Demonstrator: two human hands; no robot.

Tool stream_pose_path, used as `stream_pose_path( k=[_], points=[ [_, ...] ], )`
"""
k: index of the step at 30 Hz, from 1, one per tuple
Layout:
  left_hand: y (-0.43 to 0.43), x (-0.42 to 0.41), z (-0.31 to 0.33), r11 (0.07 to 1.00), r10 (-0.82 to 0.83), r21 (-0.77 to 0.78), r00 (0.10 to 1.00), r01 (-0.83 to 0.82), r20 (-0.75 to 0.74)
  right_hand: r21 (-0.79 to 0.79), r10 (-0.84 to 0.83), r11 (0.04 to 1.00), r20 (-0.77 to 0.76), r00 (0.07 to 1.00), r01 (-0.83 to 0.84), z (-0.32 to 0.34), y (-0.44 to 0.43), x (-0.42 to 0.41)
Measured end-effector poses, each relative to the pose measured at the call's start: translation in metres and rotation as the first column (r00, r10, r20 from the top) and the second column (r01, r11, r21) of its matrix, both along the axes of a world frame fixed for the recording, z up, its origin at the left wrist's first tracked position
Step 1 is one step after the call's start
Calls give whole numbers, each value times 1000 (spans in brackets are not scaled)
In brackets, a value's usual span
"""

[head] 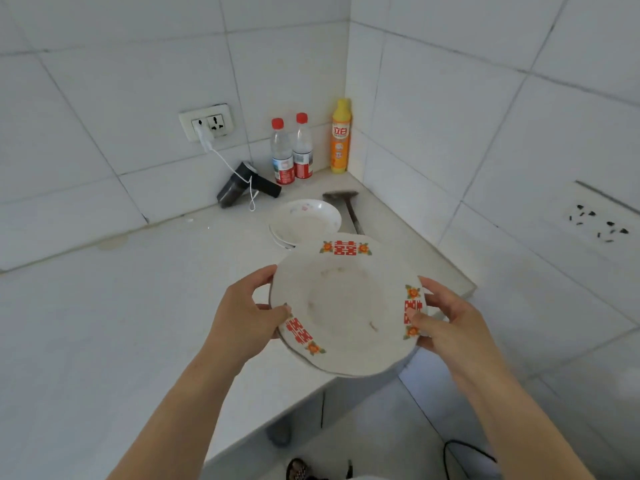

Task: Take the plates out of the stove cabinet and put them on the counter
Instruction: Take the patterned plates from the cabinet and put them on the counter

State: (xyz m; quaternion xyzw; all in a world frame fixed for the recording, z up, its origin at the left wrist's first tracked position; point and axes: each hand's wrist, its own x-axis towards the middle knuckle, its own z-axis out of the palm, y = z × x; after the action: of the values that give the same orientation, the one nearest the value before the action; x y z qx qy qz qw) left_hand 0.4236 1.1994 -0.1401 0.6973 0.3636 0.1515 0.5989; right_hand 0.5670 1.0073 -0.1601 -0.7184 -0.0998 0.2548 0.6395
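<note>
left hand [247,308]: grips plate [343,306] rim
right hand [446,320]: grips opposite rim
plate: above counter [138,306] edge
bowls [304,221]: stacked behind

light: bright, even, diffuse | shadows: faint, soft | focus: slightly soft overall | distortion: wide-angle bowing toward 9 and 3 o'clock edges
</note>
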Motion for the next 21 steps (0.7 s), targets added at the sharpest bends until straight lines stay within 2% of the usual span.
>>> stream_pose_path(
  k=[17, 21],
  points=[
    [99, 101, 7, 973, 232, 16, 973, -232, -1, -114, 185, 977, 43, 982, -179, 5, 135, 142],
    [114, 133, 1, 961, 277, 13, 960, -277, -41, -127, 219, 969, 58, 974, -211, 3, 159, 182]
  ],
)
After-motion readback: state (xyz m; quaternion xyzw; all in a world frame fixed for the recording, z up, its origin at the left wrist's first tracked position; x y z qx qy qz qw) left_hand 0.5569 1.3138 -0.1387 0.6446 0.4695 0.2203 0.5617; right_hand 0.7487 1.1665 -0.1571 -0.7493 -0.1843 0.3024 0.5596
